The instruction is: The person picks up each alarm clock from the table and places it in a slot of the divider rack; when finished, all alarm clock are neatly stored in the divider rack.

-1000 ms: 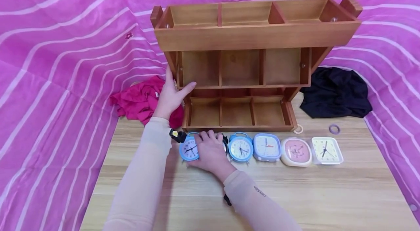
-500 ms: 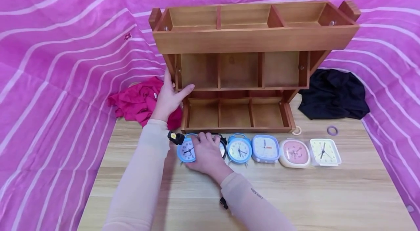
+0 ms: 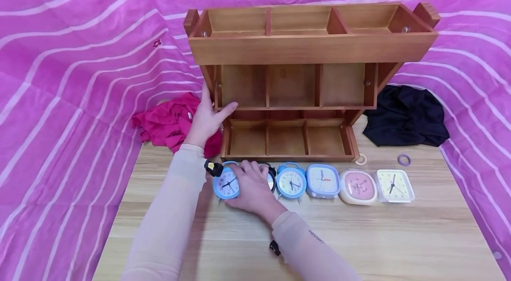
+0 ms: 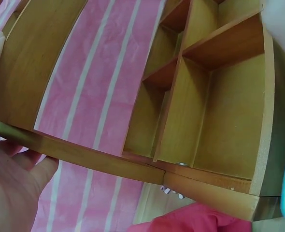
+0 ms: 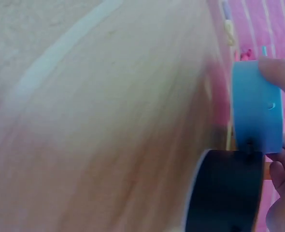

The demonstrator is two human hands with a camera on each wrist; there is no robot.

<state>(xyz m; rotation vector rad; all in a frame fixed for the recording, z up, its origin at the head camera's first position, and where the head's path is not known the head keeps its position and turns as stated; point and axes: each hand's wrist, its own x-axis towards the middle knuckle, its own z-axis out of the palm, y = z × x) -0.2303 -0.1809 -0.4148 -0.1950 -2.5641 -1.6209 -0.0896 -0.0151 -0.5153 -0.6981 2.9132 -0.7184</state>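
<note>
Blue round alarm clock [image 3: 226, 185] near table [image 3: 399, 236] front-left, clasped by curled right hand [image 3: 253, 189]; left hand [image 3: 205, 117] gripping wooden shelf rack [image 3: 311, 48] left post.

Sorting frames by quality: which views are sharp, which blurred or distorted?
Head view: sharp and evenly lit, wide-angle bending of the wooden shelf. Left wrist view: clear, close on the shelf, left hand soft at the edge. Right wrist view: heavily blurred table, blue clock in the right hand barely defined.
</note>
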